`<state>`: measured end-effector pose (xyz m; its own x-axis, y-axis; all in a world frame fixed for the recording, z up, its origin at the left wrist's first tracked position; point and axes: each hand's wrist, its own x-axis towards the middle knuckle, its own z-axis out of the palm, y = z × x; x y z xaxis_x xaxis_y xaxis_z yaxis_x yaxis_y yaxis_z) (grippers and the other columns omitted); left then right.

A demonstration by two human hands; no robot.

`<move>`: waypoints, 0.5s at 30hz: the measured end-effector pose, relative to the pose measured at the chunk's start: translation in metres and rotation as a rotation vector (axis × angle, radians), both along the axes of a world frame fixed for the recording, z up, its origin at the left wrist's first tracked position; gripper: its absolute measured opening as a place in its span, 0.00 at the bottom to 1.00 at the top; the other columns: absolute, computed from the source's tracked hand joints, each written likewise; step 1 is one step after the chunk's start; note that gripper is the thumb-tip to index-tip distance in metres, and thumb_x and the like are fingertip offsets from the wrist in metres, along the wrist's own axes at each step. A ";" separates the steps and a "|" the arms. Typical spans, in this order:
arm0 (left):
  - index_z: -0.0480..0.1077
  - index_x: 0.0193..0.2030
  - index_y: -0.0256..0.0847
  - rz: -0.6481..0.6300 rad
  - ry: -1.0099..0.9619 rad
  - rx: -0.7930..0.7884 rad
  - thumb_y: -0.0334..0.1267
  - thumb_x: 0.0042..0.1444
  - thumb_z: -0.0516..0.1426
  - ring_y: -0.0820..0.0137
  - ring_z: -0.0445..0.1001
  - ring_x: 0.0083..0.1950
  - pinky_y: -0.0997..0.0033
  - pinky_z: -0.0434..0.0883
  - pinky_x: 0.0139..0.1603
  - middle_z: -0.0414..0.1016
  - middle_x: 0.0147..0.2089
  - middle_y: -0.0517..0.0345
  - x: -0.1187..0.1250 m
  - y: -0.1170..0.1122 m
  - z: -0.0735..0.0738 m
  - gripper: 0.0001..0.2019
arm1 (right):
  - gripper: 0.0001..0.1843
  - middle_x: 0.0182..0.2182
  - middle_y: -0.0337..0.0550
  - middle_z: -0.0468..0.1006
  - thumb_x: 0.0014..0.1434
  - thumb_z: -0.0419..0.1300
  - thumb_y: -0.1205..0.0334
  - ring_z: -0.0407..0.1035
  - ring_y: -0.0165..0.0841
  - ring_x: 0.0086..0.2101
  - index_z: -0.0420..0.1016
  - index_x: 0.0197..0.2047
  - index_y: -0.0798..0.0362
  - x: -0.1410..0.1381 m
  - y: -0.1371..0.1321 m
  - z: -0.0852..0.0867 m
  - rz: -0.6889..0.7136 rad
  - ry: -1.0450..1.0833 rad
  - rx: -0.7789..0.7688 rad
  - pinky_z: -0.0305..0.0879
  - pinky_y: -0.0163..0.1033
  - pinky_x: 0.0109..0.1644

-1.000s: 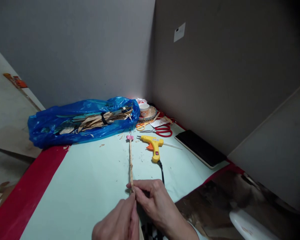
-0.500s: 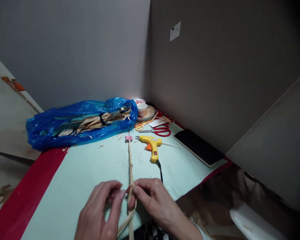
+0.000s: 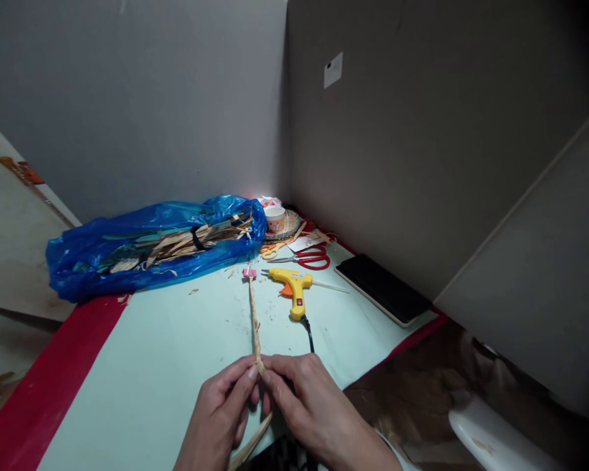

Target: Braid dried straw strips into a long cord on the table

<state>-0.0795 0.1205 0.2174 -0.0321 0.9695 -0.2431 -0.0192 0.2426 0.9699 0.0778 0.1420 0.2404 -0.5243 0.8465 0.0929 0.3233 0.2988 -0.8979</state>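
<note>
A pale braid of dried plant strips (image 3: 254, 314) runs toward me over the table, its far end held by a pink binder clip (image 3: 249, 273). My left hand (image 3: 226, 405) pinches the near end of the braid from the left, thumb and forefinger closed. From the right, my right hand (image 3: 302, 396) pinches it at the same spot, fingertips almost meeting the left ones. Loose strips (image 3: 252, 441) hang below the fingers toward my lap; parts of them are hidden by the hands.
Right of the braid lies a yellow glue gun (image 3: 294, 288) with its cord. Beyond it are red-handled scissors (image 3: 314, 258), orange scissors (image 3: 271, 250) and a paper cup (image 3: 275, 220). A blue plastic bag (image 3: 142, 245) of dried strips lies at left, a black tablet (image 3: 383, 288) at right.
My left hand has moved right and closed on the braid beside my right hand. The loose strips have shifted below the hands. The view has tilted slightly.
</note>
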 end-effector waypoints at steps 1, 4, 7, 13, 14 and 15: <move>0.80 0.41 0.40 0.008 0.042 0.033 0.49 0.51 0.62 0.75 0.68 0.24 0.78 0.67 0.26 0.74 0.26 0.60 -0.001 0.001 0.000 0.16 | 0.18 0.25 0.38 0.73 0.68 0.46 0.61 0.64 0.26 0.26 0.71 0.31 0.54 0.000 -0.001 0.000 -0.019 -0.037 0.021 0.56 0.31 0.32; 0.82 0.38 0.42 0.026 0.163 0.076 0.47 0.50 0.63 0.64 0.76 0.41 0.71 0.72 0.47 0.82 0.34 0.55 -0.003 0.002 0.001 0.13 | 0.18 0.23 0.38 0.71 0.68 0.47 0.59 0.60 0.27 0.24 0.67 0.28 0.54 0.002 -0.003 -0.001 -0.073 -0.169 0.081 0.52 0.32 0.29; 0.82 0.38 0.40 0.035 0.202 0.043 0.48 0.50 0.63 0.61 0.76 0.41 0.70 0.72 0.45 0.83 0.35 0.54 -0.002 0.001 0.004 0.15 | 0.18 0.23 0.38 0.70 0.68 0.46 0.58 0.59 0.27 0.24 0.65 0.27 0.53 0.005 -0.004 -0.002 -0.083 -0.254 0.112 0.52 0.33 0.28; 0.81 0.38 0.40 0.066 0.120 0.015 0.48 0.52 0.61 0.64 0.75 0.38 0.71 0.71 0.41 0.80 0.32 0.56 0.004 -0.001 0.012 0.15 | 0.17 0.29 0.41 0.72 0.69 0.45 0.59 0.66 0.30 0.29 0.67 0.32 0.52 0.009 -0.005 0.001 -0.087 -0.311 0.187 0.58 0.33 0.33; 0.81 0.37 0.40 0.062 0.129 0.025 0.48 0.52 0.61 0.65 0.74 0.37 0.71 0.71 0.40 0.79 0.32 0.57 0.004 -0.001 0.013 0.15 | 0.16 0.29 0.41 0.72 0.69 0.45 0.59 0.66 0.30 0.29 0.68 0.32 0.52 0.011 -0.005 0.001 -0.101 -0.325 0.234 0.58 0.33 0.33; 0.81 0.36 0.40 0.058 0.147 0.037 0.48 0.52 0.61 0.66 0.73 0.36 0.72 0.70 0.39 0.78 0.31 0.58 0.004 -0.001 0.013 0.14 | 0.16 0.30 0.42 0.71 0.69 0.44 0.60 0.66 0.30 0.28 0.69 0.33 0.52 0.012 -0.006 0.000 -0.118 -0.340 0.298 0.58 0.34 0.32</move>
<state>-0.0756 0.1199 0.2301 -0.1211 0.9731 -0.1962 0.1111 0.2097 0.9714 0.0897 0.1359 0.2409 -0.4689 0.8646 0.1804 0.6315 0.4710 -0.6160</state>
